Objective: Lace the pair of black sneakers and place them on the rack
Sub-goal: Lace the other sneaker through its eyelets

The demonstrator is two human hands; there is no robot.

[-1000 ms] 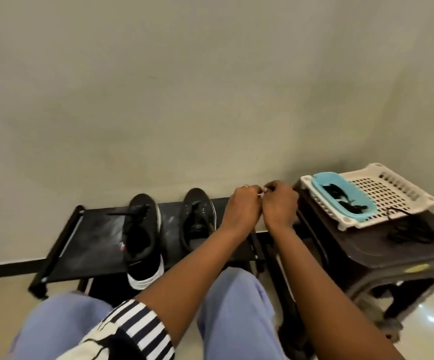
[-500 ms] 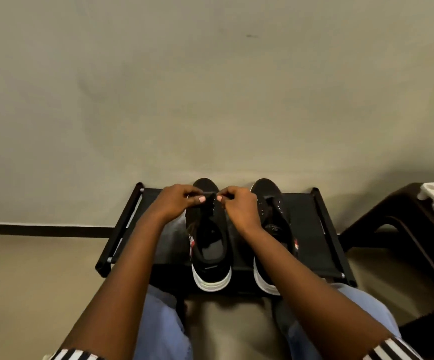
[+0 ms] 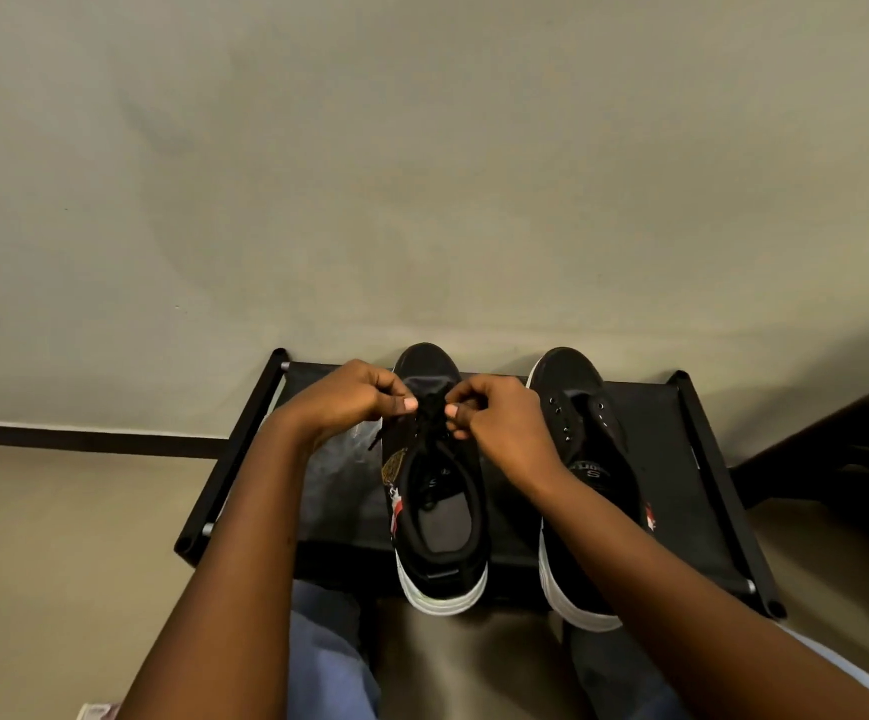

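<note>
Between both hands' fingers (image 3: 410, 405), left hand (image 3: 349, 402) and right hand (image 3: 500, 428) pinch the lace (image 3: 430, 415) over the left sneaker (image 3: 440, 491) on the rack (image 3: 682, 449); limp and slippery, it is probably best gripped near its ends.

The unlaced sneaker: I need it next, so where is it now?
In the head view, the unlaced sneaker stands on the rack, right of the sneaker being laced, its heel partly hidden by the right forearm.
</note>
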